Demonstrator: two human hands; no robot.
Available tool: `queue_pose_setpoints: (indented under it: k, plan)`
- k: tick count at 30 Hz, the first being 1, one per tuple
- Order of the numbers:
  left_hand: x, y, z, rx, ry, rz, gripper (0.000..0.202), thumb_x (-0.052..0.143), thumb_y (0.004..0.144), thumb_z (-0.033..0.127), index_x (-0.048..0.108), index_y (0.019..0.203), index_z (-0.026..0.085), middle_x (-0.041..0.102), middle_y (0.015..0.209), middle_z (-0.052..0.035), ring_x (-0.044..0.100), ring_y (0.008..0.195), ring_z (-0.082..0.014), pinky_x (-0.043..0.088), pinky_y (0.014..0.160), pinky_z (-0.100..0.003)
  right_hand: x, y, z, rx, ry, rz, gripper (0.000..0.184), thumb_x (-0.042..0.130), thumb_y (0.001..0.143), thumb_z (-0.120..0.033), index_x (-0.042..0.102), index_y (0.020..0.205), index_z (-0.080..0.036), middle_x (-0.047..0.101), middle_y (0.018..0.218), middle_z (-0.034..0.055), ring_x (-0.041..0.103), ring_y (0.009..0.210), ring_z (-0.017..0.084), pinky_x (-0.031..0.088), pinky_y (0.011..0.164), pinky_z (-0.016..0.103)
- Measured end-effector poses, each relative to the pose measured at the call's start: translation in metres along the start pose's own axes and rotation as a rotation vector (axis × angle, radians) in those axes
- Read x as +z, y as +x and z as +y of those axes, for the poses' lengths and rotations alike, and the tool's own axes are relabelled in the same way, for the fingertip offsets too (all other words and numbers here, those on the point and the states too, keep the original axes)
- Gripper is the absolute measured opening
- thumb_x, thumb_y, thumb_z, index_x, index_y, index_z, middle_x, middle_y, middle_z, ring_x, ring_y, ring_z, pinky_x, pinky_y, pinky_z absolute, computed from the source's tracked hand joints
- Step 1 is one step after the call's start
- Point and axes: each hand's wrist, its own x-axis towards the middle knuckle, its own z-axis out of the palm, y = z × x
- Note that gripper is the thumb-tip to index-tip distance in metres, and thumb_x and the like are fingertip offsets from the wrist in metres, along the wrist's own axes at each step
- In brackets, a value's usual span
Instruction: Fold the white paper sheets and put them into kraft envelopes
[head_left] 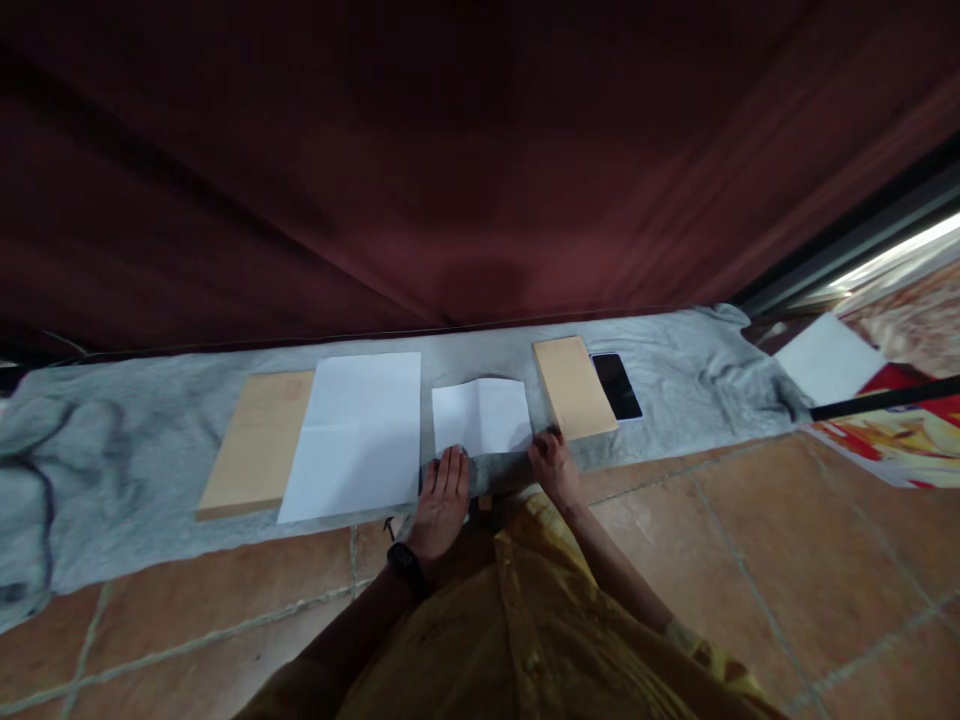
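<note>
With the left hand [442, 497] flat, grip open, on the near edge of the folded sheet [484, 412], the right hand [556, 463] at its near right corner, grip unreadable, should probably square the edges before pressing.

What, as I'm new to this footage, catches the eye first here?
The bright white papers stand out: a small folded sheet on the grey cloth, with the left hand flat at its near edge and the right hand at its near right corner, and a larger sheet to its left. A tan envelope lies left of them, a tan packet and dark phone to the right, and a deep red curtain fills the background.
</note>
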Motion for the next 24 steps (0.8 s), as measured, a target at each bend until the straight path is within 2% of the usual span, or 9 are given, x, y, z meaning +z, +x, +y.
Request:
queue_pose_setpoints:
  k: [3,6,10,12,17,21,24]
  plan:
    - [0.003,0.000,-0.005,0.000,-0.025,0.043,0.067,0.043,0.094,0.024,0.027,0.157,0.008,0.031,0.162,-0.0193,0.025,0.153,-0.0298,0.030,0.123,-0.052,0.003,-0.002,0.000,0.137,0.246,0.002,0.030,0.053,0.091,-0.042,0.063,0.107,-0.019,0.068,0.097,0.0114,0.068,0.086,0.025,0.058,0.080,0.041]
    - [0.006,0.000,-0.007,-0.004,-0.039,0.083,0.066,0.044,0.094,0.026,0.030,0.156,0.010,0.035,0.161,-0.0171,0.030,0.151,-0.0292,0.033,0.122,-0.050,0.005,-0.004,-0.002,0.341,0.611,-0.042,0.044,0.056,0.088,-0.049,0.059,0.119,-0.018,0.071,0.094,0.0097,0.070,0.083,0.027,0.060,0.075,0.043]
    - [0.008,0.000,-0.006,-0.022,-0.064,0.119,0.064,0.045,0.095,0.028,0.033,0.155,0.011,0.036,0.161,-0.0169,0.033,0.150,-0.0307,0.034,0.120,-0.050,0.006,-0.009,-0.008,0.542,1.107,-0.155,0.034,0.063,0.086,-0.050,0.064,0.101,-0.020,0.073,0.093,0.0088,0.072,0.087,0.026,0.061,0.078,0.043]
    - [0.008,-0.001,-0.006,-0.020,-0.075,0.132,0.063,0.046,0.096,0.028,0.034,0.155,0.012,0.036,0.161,-0.0172,0.033,0.150,-0.0314,0.035,0.119,-0.051,0.007,-0.012,-0.014,0.616,1.258,-0.218,0.029,0.069,0.082,-0.047,0.065,0.093,-0.020,0.074,0.093,0.0083,0.072,0.088,0.026,0.060,0.078,0.043]
    - [0.005,-0.002,-0.005,-0.008,-0.078,0.135,0.065,0.047,0.095,0.024,0.030,0.156,0.011,0.034,0.162,-0.0178,0.030,0.151,-0.0320,0.030,0.121,-0.053,0.010,-0.016,-0.031,0.735,1.333,-0.330,0.022,0.075,0.077,-0.034,0.067,0.091,-0.019,0.075,0.085,0.0049,0.073,0.087,0.023,0.059,0.081,0.039]
    - [-0.001,0.001,0.001,-0.036,-0.077,0.121,0.068,0.049,0.094,0.026,0.028,0.157,0.011,0.032,0.163,-0.0178,0.026,0.152,-0.0328,0.023,0.124,-0.057,0.006,-0.019,-0.038,0.818,1.351,-0.428,0.023,0.072,0.080,-0.036,0.069,0.093,-0.018,0.076,0.088,0.0071,0.073,0.090,0.024,0.058,0.083,0.040]
    - [-0.004,0.006,0.008,-0.047,-0.082,0.126,0.069,0.051,0.094,0.030,0.030,0.157,0.010,0.032,0.163,-0.0183,0.025,0.153,-0.0331,0.021,0.124,-0.057,0.002,-0.022,-0.041,0.858,1.384,-0.438,0.022,0.069,0.082,-0.034,0.070,0.096,-0.018,0.076,0.094,0.0079,0.072,0.093,0.023,0.057,0.087,0.039]
